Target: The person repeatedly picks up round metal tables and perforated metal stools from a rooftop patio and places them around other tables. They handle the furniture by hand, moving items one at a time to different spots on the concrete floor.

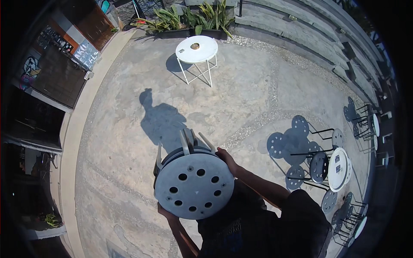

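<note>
I carry a round grey stool [195, 195] in front of my body, its seat tilted up toward me and pierced by a ring of holes. Pale legs stick out past its far edge. A darker rim shows behind the seat; whether this is a second, stacked stool I cannot tell. My right hand [226, 160] grips the far right edge, its fingers partly hidden behind the seat. At the near left edge, my left hand [167, 211] supports the stool from below, with most of its fingers out of sight.
A white round table [208, 50] with a small round object on top stands ahead on the concrete. Potted plants [172, 21] line the back. At right are another white table [337, 177] and several perforated stools [319, 167]. Stone steps [279, 32] rise behind; doorways [51, 73] run along the left.
</note>
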Demonstrator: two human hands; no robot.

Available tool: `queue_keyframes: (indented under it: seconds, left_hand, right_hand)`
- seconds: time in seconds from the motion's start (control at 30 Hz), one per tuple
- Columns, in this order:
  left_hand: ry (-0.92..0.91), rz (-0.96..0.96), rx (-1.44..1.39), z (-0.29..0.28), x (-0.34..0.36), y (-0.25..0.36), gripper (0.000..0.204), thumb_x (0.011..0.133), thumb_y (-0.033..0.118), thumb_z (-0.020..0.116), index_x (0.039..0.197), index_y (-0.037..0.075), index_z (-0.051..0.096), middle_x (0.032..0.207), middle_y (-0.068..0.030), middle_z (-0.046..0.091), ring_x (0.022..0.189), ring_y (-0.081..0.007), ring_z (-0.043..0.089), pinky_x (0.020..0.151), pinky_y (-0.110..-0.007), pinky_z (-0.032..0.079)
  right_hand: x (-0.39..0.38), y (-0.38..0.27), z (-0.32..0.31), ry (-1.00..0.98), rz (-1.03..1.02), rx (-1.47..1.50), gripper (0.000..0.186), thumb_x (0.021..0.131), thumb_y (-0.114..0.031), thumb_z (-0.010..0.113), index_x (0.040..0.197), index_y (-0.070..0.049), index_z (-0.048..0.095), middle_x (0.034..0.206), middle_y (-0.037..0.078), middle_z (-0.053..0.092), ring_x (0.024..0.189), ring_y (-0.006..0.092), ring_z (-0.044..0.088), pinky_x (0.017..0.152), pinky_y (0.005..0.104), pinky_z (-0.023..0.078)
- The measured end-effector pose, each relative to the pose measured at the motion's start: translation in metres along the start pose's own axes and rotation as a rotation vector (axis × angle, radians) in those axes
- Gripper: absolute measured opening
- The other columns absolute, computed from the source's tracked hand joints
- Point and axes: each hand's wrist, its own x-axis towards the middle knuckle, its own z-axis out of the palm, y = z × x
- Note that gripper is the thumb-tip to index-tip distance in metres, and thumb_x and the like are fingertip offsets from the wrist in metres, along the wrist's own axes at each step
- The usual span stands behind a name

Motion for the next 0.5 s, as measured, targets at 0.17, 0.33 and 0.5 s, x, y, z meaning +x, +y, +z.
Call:
queue_keyframes:
  seconds: [0.17, 0.33, 0.5]
  left_hand:
    - [-0.106, -0.224, 0.124, -0.022, 0.224, 0.036, 0.052, 0.091, 0.039, 0.029, 0.127, 0.007, 0.048, 0.123, -0.0147, 0.053, 0.108, -0.034, 0.056, 0.083, -0.05, 0.052]
    - [-0.324, -0.368, 0.318, -0.048, 0.432, 0.047, 0.053, 0.092, 0.039, 0.026, 0.131, 0.008, 0.044, 0.125, -0.0129, 0.052, 0.109, -0.0317, 0.056, 0.085, -0.047, 0.052]
    - [-0.413, -0.474, 0.471, -0.048, 0.554, 0.016, 0.05, 0.093, 0.039, 0.028, 0.127, 0.008, 0.047, 0.12, -0.0116, 0.054, 0.106, -0.0294, 0.057, 0.083, -0.045, 0.053]
  right_hand:
    - [0.184, 0.017, 0.032, 0.239, 0.068, -0.274, 0.057, 0.092, -0.052, 0.036, 0.116, -0.004, 0.056, 0.109, 0.01, 0.06, 0.097, 0.0193, 0.057, 0.09, 0.0344, 0.043]
    - [0.32, 0.053, 0.03, 0.418, 0.154, -0.258, 0.072, 0.089, -0.062, 0.028, 0.121, -0.004, 0.056, 0.112, 0.016, 0.06, 0.105, 0.0259, 0.056, 0.091, 0.0384, 0.04]
    - [0.427, 0.104, -0.014, 0.519, 0.138, -0.319, 0.079, 0.088, -0.067, 0.024, 0.108, -0.002, 0.064, 0.107, 0.018, 0.062, 0.1, 0.0283, 0.059, 0.088, 0.0394, 0.04]
